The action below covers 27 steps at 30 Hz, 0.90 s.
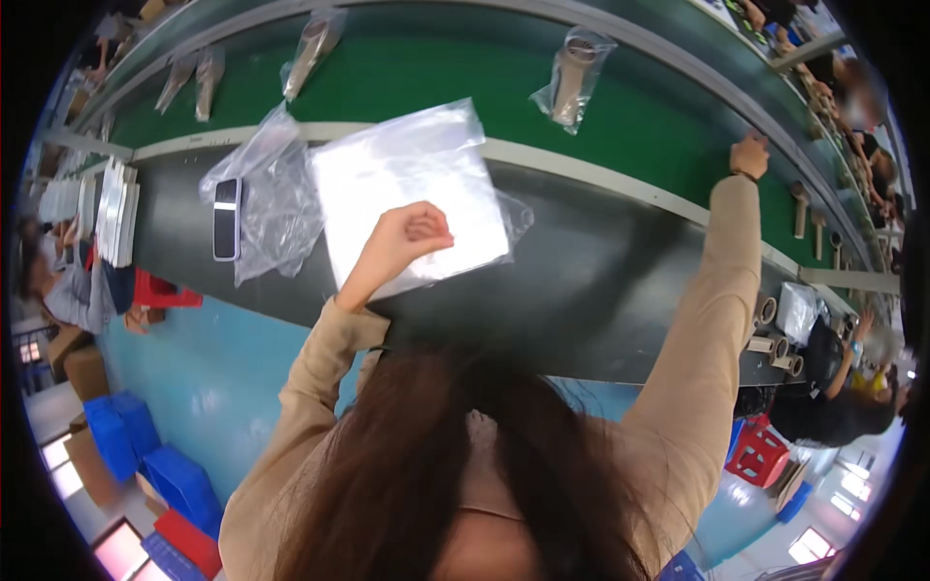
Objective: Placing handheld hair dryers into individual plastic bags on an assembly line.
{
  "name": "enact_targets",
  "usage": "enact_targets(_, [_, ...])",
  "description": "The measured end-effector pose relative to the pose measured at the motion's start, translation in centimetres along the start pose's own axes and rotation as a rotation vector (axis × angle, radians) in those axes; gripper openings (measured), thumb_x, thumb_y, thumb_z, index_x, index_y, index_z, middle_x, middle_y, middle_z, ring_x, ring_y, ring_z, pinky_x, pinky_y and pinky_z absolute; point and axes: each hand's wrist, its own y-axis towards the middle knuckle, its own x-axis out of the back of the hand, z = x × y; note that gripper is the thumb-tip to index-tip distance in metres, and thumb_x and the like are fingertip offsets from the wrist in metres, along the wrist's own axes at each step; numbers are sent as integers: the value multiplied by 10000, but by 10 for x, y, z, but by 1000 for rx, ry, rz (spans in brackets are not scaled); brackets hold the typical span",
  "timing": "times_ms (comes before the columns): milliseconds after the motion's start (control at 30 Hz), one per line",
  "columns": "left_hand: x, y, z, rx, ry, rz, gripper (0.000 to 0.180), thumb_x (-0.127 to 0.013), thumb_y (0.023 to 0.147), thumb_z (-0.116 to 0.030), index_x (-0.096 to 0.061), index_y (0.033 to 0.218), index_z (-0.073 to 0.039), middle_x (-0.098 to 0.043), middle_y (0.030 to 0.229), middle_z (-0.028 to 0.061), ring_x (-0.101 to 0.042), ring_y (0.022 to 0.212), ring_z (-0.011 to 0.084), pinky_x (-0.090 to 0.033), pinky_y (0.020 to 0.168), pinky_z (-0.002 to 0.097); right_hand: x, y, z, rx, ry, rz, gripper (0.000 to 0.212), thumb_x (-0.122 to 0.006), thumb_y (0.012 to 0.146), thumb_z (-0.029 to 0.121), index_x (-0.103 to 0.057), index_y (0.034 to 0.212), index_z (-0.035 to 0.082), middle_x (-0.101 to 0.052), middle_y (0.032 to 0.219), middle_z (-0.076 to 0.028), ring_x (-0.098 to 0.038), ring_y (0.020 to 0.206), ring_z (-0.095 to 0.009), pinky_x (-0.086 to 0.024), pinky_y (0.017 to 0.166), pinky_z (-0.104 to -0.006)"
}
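Observation:
My left hand (412, 235) hovers over a stack of clear plastic bags (407, 174) on the dark work table, its fingers curled in and nothing visible in them. My right arm stretches far out to the right. At its end my right hand (749, 157) is over the green conveyor belt (659, 136), near the far rail. Its fingers are small and partly hidden, so their grip cannot be made out. Further along the belt, beyond that hand, lies a beige handle-shaped part with a round head (799, 208). A bagged beige part (573, 77) rests on the belt between both hands.
Left of the stack, a phone (227, 221) lies on a crumpled plastic bag (276, 208). More bagged parts (312, 53) sit on the belt's left. Several beige parts (775, 351) stand at the table's right end, by co-workers. Blue bins (179, 484) stand on the floor.

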Motion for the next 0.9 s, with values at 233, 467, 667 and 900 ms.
enact_targets(233, [0, -9, 2, -98, 20, -112, 229, -707, 802, -4, -619, 1013, -12, -672, 851, 47, -640, 777, 87, -510, 696, 204, 157, -72, 23, 75, 683, -259, 528, -706, 809, 301, -499, 1226, 52, -551, 1147, -151, -613, 975, -302, -504, 807, -356])
enact_targets(467, [-10, -16, -5, -202, 247, -122, 305, -761, 731, -30, -618, 1000, -33, -668, 809, 57, -631, 705, 94, -519, 657, 226, 303, -252, 89, -200, 2166, 93, 475, -616, 876, 179, -446, 1277, -10, -546, 1195, -154, -569, 1081, -246, -488, 914, -350])
enact_targets(667, [-14, -5, 18, -194, 62, 53, 261, -731, 753, -20, -613, 985, -30, -675, 813, 66, -664, 736, 128, -526, 677, 246, 332, -359, 159, -445, 2276, 68, 395, -557, 892, 148, -404, 1236, 30, -487, 1208, -128, -528, 1119, -262, -488, 918, -441])
enact_targets(900, [-22, -9, 12, -272, 328, -99, 236, -650, 805, 9, -600, 1033, -28, -696, 824, 118, -698, 778, 206, -541, 692, 283, 316, -410, 171, -367, 2036, 4, 438, -616, 862, 55, -392, 1237, 19, -442, 1216, -106, -493, 1111, -214, -454, 937, -366])
